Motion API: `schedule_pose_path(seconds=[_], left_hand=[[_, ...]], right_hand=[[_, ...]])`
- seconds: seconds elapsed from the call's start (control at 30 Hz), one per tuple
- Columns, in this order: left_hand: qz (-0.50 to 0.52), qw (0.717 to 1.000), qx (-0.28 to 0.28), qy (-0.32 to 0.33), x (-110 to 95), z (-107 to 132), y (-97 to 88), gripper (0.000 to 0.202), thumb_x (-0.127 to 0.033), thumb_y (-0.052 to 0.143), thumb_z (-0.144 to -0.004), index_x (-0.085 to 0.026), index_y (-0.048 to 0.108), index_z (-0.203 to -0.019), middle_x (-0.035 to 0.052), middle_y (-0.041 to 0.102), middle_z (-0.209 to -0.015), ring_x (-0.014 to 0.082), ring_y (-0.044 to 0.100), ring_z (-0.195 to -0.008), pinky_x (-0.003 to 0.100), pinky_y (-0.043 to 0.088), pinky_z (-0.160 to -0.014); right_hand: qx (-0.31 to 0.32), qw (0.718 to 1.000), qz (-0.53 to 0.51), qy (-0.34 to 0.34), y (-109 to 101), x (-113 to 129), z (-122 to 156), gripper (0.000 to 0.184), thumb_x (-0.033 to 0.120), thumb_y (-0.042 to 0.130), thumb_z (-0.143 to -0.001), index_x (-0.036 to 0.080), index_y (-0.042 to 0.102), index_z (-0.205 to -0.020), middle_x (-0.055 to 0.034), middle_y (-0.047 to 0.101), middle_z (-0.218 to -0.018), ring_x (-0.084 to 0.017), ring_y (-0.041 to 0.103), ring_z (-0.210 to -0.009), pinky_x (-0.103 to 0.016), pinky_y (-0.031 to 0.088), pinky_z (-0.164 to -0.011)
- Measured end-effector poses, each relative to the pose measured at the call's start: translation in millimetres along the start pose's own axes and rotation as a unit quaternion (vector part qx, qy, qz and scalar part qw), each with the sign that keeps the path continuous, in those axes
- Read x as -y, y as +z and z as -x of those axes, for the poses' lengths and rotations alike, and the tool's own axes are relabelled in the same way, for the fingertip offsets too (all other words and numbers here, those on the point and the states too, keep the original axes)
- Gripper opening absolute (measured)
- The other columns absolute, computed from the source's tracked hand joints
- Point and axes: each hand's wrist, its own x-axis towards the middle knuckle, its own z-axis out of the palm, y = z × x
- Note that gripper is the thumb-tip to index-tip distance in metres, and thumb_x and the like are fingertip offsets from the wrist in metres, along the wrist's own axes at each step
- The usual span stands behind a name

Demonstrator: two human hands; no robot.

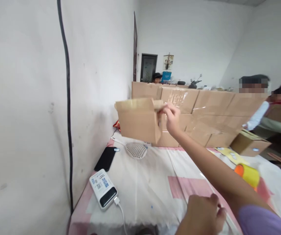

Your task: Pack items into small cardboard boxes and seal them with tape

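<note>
My right hand (pixel 171 119) reaches forward with its fingers closed on the right edge of a cardboard box (pixel 136 124). This box is tilted and slightly blurred, at the left end of a stacked wall of taped cartons (pixel 213 102). Near the bottom edge, my left hand (pixel 202 212) is closed, its fingertips pressed together over the cloth; anything between them is too small to make out. A white perforated scoop (pixel 136 150) lies just in front of the box.
A black phone (pixel 106 159) and a white power bank (pixel 103 189) with a cable lie by the left wall. To the right are a yellow tape roll (pixel 250 176), a yellow sheet (pixel 229 155) and another box (pixel 250 143). A person (pixel 255 120) is behind it.
</note>
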Motion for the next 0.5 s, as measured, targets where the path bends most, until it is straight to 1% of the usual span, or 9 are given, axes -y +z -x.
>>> schedule_pose_path(seconds=[0.03, 0.1, 0.17, 0.23, 0.3, 0.37, 0.43, 0.47, 0.5], left_hand=[[-0.01, 1.0, -0.001, 0.004, -5, 5, 4.6, 0.037, -0.047, 0.044, -0.096, -0.019, 0.063, -0.109, 0.0076, 0.075, -0.088, 0.0229, 0.069, -0.072, 0.032, 0.048, -0.062], [-0.035, 0.997, -0.012, 0.064, -14, 13, 15.5, 0.032, -0.048, 0.045, -0.094, -0.021, 0.062, -0.097, 0.0045, 0.075, -0.083, 0.0202, 0.069, -0.067, 0.028, 0.041, -0.056], [-0.06, 0.987, -0.047, 0.142, -20, 18, 27.9, 0.027, -0.046, 0.051, -0.091, -0.022, 0.059, -0.082, 0.0004, 0.073, -0.073, 0.0163, 0.066, -0.061, 0.027, 0.032, -0.05], [-0.077, 0.969, -0.104, 0.211, -22, 17, 39.4, 0.024, -0.04, 0.06, -0.084, -0.021, 0.053, -0.071, -0.0031, 0.068, -0.062, 0.0132, 0.062, -0.053, 0.029, 0.026, -0.047], [-0.081, 0.939, -0.172, 0.287, -23, 14, 47.0, 0.025, -0.035, 0.066, -0.075, -0.021, 0.047, -0.065, -0.0052, 0.062, -0.057, 0.0112, 0.057, -0.048, 0.031, 0.024, -0.045], [-0.08, 0.906, -0.254, 0.329, -23, 10, 47.6, 0.021, -0.03, 0.062, -0.074, -0.021, 0.045, -0.063, -0.0056, 0.058, -0.054, 0.0102, 0.052, -0.043, 0.031, 0.025, -0.044], [-0.097, 0.877, -0.328, 0.337, -22, 10, 39.0, 0.017, -0.022, 0.055, -0.076, -0.022, 0.045, -0.063, -0.0053, 0.053, -0.05, 0.0099, 0.048, -0.04, 0.03, 0.029, -0.044], [-0.113, 0.865, -0.367, 0.325, -20, 11, 31.0, 0.018, -0.019, 0.053, -0.076, -0.022, 0.044, -0.061, -0.0051, 0.051, -0.048, 0.0101, 0.046, -0.039, 0.029, 0.032, -0.045], [-0.142, 0.852, -0.386, 0.325, -16, 15, 20.8, 0.018, -0.017, 0.053, -0.076, -0.022, 0.045, -0.061, -0.0055, 0.049, -0.046, 0.01, 0.046, -0.039, 0.027, 0.035, -0.046]], right_hand=[[0.026, 1.0, -0.013, 0.009, -30, 13, 21, 0.03, 0.023, 0.055, -0.086, 0.019, 0.054, -0.057, -0.0023, 0.058, -0.072, -0.017, 0.054, -0.076, -0.031, 0.041, -0.074], [0.033, 0.998, -0.039, 0.049, -85, 29, 69, 0.037, 0.03, 0.059, -0.084, 0.02, 0.05, -0.05, -0.005, 0.063, -0.076, -0.019, 0.057, -0.079, -0.032, 0.042, -0.073], [-0.018, 0.989, -0.062, 0.133, -129, 34, 116, 0.04, 0.038, 0.056, -0.086, 0.02, 0.05, -0.05, -0.0061, 0.063, -0.074, -0.02, 0.058, -0.073, -0.032, 0.042, -0.067], [-0.11, 0.974, -0.032, 0.198, -158, 34, 152, 0.036, 0.043, 0.053, -0.085, 0.019, 0.061, -0.059, -0.0036, 0.06, -0.064, -0.017, 0.053, -0.059, -0.03, 0.039, -0.057], [-0.173, 0.959, -0.016, 0.223, -173, 33, 176, 0.033, 0.044, 0.054, -0.083, 0.019, 0.066, -0.064, -0.0035, 0.062, -0.064, -0.018, 0.055, -0.06, -0.03, 0.042, -0.06], [-0.19, 0.954, -0.027, 0.23, -180, 30, 189, 0.03, 0.042, 0.055, -0.081, 0.019, 0.071, -0.07, -0.0059, 0.07, -0.075, -0.022, 0.064, -0.075, -0.032, 0.048, -0.074], [-0.192, 0.953, -0.037, 0.231, -184, 25, 197, 0.027, 0.039, 0.057, -0.081, 0.019, 0.075, -0.076, -0.0084, 0.075, -0.089, -0.025, 0.067, -0.091, -0.035, 0.049, -0.087], [-0.197, 0.952, -0.036, 0.232, -185, 22, 201, 0.026, 0.037, 0.058, -0.081, 0.019, 0.076, -0.077, -0.0094, 0.075, -0.093, -0.026, 0.067, -0.095, -0.036, 0.048, -0.09], [-0.207, 0.949, -0.034, 0.235, -185, 17, 205, 0.025, 0.036, 0.058, -0.081, 0.019, 0.077, -0.077, -0.0103, 0.076, -0.097, -0.026, 0.067, -0.097, -0.037, 0.048, -0.091]])
